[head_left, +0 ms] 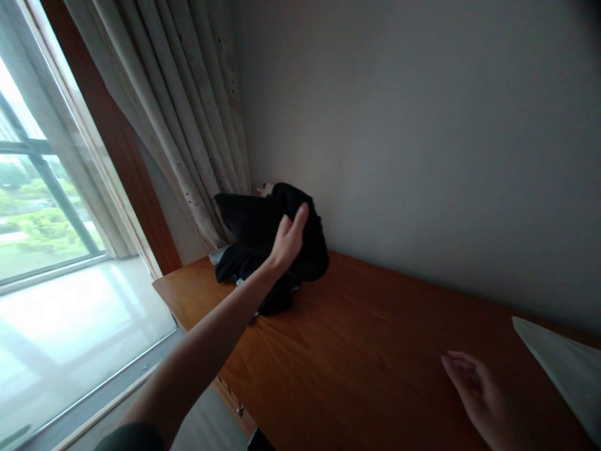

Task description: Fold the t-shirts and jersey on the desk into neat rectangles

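We have the black cloth (314, 244) in our left hand (287, 241), over the desk's (366, 338) curtain end, near its wall-side edge. The thumb lies uppermost and the fingers disappear into the folds, so the hand looks closed on the fabric. We seem to grip it at the side nearer our arm because that part is easiest to reach; the rest spreads out floppily, one flap pointing towards the curtain (188, 125).

Just beneath is a dark heap (275, 300) of what looks like more fabric, bunched rather than laid flat. We judge that the cloth is held up to part it from this heap, though whether the two touch we cannot tell. A pale piece (220, 254) sticks out at the heap's curtain side.

Our right hand (479, 391) is over the desk's other half, half open with curled fingers, and nothing shows in it; perhaps it is kept back for balance. Beside it, a pale sheet (563, 363) slants out from the wall-side edge.

The wall (399, 156) limits movement at the back, and the curtain hangs close enough to catch the flap. The cloth itself hides much of the heap.
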Demonstrator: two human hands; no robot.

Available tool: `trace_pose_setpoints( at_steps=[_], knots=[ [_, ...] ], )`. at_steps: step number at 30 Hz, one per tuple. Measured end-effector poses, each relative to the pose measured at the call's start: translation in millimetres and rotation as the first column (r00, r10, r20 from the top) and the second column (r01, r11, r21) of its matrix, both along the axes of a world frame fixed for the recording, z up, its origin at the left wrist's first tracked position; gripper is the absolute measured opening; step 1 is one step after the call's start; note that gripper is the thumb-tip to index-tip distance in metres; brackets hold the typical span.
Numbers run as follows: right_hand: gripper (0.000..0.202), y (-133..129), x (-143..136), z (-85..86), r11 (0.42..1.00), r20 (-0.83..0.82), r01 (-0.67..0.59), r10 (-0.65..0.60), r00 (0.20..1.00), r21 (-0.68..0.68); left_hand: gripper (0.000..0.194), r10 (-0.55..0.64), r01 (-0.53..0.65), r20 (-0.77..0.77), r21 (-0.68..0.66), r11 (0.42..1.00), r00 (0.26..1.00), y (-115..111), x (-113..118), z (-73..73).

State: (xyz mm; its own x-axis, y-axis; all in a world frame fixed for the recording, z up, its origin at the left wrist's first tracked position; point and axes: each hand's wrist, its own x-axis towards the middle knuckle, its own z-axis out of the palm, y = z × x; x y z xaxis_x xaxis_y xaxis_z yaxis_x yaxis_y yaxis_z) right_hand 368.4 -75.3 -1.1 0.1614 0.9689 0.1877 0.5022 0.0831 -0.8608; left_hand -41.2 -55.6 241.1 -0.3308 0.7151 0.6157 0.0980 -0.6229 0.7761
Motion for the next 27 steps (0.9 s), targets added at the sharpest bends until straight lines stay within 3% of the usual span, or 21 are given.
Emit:
trace_pose_setpoints(
  at_steps=[1,3,5,7,9,11,14,17,20,24,27],
  knots=[
    [0.071,0,0,-0.4,0.998,-0.052,0.024,-0.022,0.998,0.049,0.055,-0.126,0.124,-0.061,-0.041,0.991,0.990,-3,26,-1.4],
    [0.090,-1,0,1.5,0.992,-0.159,0.047,-0.028,0.987,0.114,0.053,-0.372,0.333,-0.227,-0.190,0.923,0.900,-11,72,-13.3],
    [0.104,-3,1,5.8,0.991,-0.258,0.011,0.024,0.966,0.135,0.048,-0.529,0.423,-0.387,-0.329,0.844,0.755,-17,106,-37.8],
    [0.105,-6,1,9.9,0.994,-0.273,-0.002,0.032,0.962,0.110,0.039,-0.583,0.461,-0.528,-0.358,0.812,0.617,-21,128,-72.9],
    [0.103,-9,-1,12.0,0.999,-0.188,0.032,-0.025,0.982,0.036,0.029,-0.517,0.460,-0.687,-0.290,0.839,0.510,-21,137,-113.0],
    [0.101,-11,-5,11.8,0.997,-0.110,0.078,-0.079,0.991,-0.019,0.025,-0.354,0.352,-0.810,-0.197,0.915,0.468,-19,137,-150.2],
    [0.091,-11,-10,9.7,0.996,-0.101,0.086,-0.085,0.991,0.009,0.032,-0.145,0.238,-0.898,-0.046,0.970,0.416,-18,129,-185.6],
    [0.065,-9,-7,10.3,0.991,-0.100,0.092,-0.082,0.992,0.096,0.040,-0.015,0.160,-0.900,0.061,0.985,0.436,-17,120,-192.7],
    [0.047,-8,5,15.2,0.956,-0.119,0.214,-0.193,0.974,0.199,0.047,0.068,-0.003,-0.869,0.076,0.997,0.491,-14,111,-187.5],
    [0.039,-7,27,22.0,0.782,-0.210,0.499,-0.452,0.867,0.373,0.060,0.049,-0.162,-0.880,-0.032,0.986,0.473,-7,101,-189.8],
    [0.029,-6,39,24.4,0.696,-0.084,0.489,-0.530,0.844,0.526,0.059,-0.047,-0.178,-0.899,-0.137,0.974,0.435,-2,98,-196.8]
  ],
)
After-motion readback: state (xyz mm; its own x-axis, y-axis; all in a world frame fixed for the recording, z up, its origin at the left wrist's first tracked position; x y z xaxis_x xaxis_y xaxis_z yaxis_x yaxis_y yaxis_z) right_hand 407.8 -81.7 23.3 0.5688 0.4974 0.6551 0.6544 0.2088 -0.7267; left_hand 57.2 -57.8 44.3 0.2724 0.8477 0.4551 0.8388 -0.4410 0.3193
